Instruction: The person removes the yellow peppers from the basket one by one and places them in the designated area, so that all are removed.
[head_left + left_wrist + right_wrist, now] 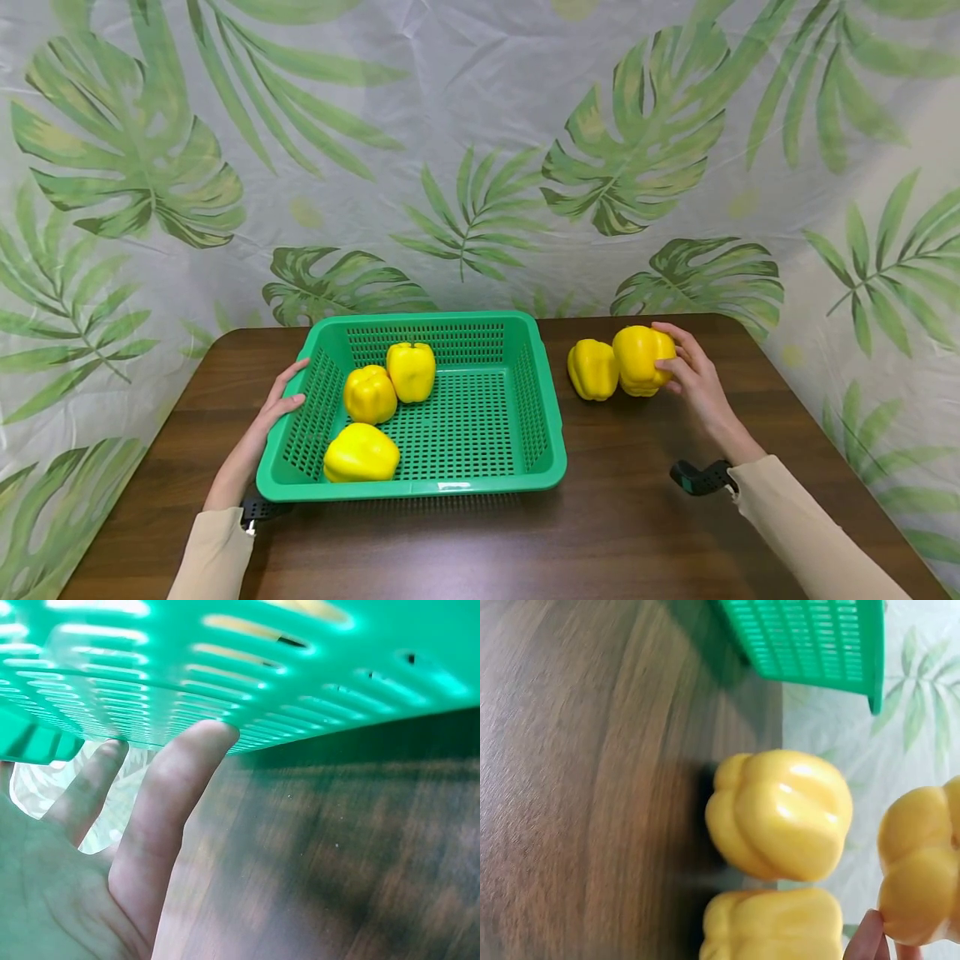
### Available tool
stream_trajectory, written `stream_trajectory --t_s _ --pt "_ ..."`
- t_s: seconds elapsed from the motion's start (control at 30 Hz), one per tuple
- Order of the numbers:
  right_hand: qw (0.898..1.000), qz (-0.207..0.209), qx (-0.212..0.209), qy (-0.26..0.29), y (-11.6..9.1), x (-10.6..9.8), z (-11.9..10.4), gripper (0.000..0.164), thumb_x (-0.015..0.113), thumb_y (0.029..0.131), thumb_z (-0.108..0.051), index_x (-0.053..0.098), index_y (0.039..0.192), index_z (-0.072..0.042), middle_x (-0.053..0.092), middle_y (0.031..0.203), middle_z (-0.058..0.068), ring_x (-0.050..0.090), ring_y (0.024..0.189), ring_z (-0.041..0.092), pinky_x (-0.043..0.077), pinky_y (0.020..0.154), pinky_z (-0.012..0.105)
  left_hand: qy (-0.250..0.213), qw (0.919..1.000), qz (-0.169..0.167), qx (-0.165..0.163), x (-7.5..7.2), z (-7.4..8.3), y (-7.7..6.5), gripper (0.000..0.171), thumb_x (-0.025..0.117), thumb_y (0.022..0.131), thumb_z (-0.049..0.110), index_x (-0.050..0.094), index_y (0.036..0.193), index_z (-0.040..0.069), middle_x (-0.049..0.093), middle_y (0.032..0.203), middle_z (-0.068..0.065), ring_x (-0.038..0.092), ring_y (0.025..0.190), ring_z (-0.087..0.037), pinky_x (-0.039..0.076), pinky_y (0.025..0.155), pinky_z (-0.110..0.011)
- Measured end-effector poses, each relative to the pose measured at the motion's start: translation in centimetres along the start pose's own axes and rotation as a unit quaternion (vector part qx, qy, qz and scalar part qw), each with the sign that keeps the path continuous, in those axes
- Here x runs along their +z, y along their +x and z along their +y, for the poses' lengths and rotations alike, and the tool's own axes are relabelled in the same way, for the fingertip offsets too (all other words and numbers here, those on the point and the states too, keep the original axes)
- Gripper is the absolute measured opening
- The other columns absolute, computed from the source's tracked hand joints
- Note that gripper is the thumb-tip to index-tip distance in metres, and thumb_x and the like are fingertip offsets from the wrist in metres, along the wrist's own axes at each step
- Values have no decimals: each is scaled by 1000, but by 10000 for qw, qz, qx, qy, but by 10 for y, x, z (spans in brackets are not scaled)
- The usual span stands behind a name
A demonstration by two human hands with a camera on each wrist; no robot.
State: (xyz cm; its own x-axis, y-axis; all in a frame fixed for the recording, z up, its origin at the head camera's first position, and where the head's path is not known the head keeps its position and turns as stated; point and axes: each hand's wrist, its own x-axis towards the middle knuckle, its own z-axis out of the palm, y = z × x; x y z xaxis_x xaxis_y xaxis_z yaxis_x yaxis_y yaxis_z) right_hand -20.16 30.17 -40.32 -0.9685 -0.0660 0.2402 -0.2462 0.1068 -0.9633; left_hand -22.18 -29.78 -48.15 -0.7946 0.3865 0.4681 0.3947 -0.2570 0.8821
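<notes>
In the head view, my left hand (264, 425) rests against the left side of the green plastic basket (551, 467), its visible fingers fairly straight at the rim. The left wrist view shows two of those digits near the slotted wall (247, 682). Several yellow bell peppers lie in the basket's left part, among them a front one (362, 454). To the right of the basket, my right hand (693, 379) grips a yellow bell pepper (919, 862) between thumb and fingers, raised off the table. Two more peppers (780, 817) sit on the table below it; in the head view the held one partly covers them.
A dark brown wooden table (600, 533) carries everything. Behind it hangs a pale cloth (480, 100) printed with green leaves. Each wrist wears a black strap, such as the right strap (701, 477).
</notes>
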Motion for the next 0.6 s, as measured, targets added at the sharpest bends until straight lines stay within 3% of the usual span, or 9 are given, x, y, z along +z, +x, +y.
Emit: stream_trajectory --t_s 0.17,0.33,0.6 --pt "9999 94 -75 121 -2 -7 6 44 46 98 -4 47 140 -18 47 121 -2 50 97 12 50 71 20 229 9981 400 -405 17 18 -1 51 46 95 12 43 142 31 41 132 12 48 113 -2 42 86 -17" --pt "9994 254 -180 164 -3 -14 12 45 46 98 -3 47 140 -16 49 120 -2 48 96 13 49 68 18 334 9969 585 -412 27 28 1 65 28 93 -9 46 140 33 45 131 14 49 112 -2 42 85 -17" --pt "9984 533 -53 207 -4 -26 19 45 43 99 -1 46 141 -16 46 121 -5 48 97 11 49 70 17 331 9962 642 -481 28 28 1 62 31 94 -6 46 140 32 44 130 14 49 111 -2 42 85 -17"
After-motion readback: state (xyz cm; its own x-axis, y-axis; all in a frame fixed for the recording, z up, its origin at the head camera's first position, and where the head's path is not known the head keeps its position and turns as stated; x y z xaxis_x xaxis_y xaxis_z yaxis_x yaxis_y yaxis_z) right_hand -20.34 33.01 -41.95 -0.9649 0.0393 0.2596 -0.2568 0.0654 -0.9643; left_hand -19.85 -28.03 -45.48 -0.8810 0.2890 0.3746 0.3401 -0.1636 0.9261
